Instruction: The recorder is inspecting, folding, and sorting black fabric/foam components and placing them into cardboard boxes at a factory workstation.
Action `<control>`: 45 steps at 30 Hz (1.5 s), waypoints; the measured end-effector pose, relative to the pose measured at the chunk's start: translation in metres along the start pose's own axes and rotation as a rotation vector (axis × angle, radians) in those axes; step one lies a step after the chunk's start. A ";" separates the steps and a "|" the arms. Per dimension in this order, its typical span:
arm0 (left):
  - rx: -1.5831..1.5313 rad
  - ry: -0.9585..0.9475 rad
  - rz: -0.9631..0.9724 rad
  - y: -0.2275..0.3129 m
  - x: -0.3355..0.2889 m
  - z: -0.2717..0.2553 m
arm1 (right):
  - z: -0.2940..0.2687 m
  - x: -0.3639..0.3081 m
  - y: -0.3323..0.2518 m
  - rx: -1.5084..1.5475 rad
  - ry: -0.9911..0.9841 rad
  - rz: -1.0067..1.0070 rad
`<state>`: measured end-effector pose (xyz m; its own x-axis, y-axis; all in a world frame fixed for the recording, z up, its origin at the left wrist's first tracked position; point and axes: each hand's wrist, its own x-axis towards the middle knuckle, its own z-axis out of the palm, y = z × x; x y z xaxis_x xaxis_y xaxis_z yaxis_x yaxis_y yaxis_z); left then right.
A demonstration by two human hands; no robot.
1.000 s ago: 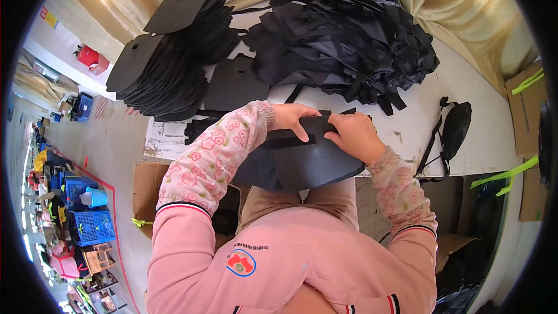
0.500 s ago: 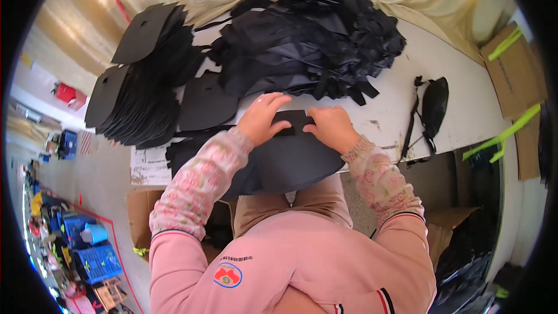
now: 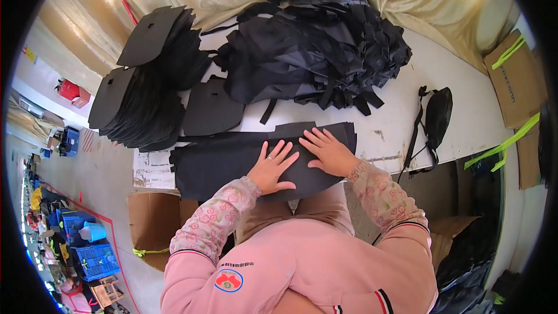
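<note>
A dark, stiff panel with a rounded near edge [image 3: 311, 181] lies across a wider piece of black fabric [image 3: 218, 166] at the table's near edge. My left hand [image 3: 273, 168] rests flat on the panel, fingers spread. To its right, my right hand [image 3: 329, 154] also presses flat on it, fingers apart and pointing to the far left. Neither hand grips anything. The palms hide part of the panel's middle. Just beyond, at the left, another black panel with rounded corners [image 3: 213, 110] lies by itself on the table.
Stacks of similar black panels [image 3: 136, 104] stand at the left. A large heap of black fabric pieces [image 3: 308, 52] covers the back of the white table [image 3: 465, 122]. A black pouch with a strap [image 3: 439, 113] lies at the right, near cardboard boxes [image 3: 514, 81].
My hands have come away from the panel's far edge and moved nearer to me. Their bent fingers have spread flat. The panel, raised at an angle before, now lies down on the fabric.
</note>
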<state>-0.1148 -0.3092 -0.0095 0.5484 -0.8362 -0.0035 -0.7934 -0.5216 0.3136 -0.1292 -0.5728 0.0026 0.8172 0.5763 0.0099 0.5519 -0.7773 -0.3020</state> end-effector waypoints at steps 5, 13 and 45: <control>-0.028 0.034 0.009 -0.001 0.000 0.005 | -0.025 0.023 0.023 0.262 -0.086 -0.017; -0.054 0.177 -0.094 0.009 0.016 0.000 | -0.023 0.016 0.016 0.280 0.047 0.090; -0.097 0.016 0.024 0.043 -0.012 0.012 | -0.124 0.081 0.128 -0.460 0.497 0.537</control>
<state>-0.1588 -0.3232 -0.0072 0.5342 -0.8451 0.0201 -0.7777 -0.4820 0.4037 0.0282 -0.6566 0.0832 0.9052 0.0079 0.4249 -0.0052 -0.9995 0.0296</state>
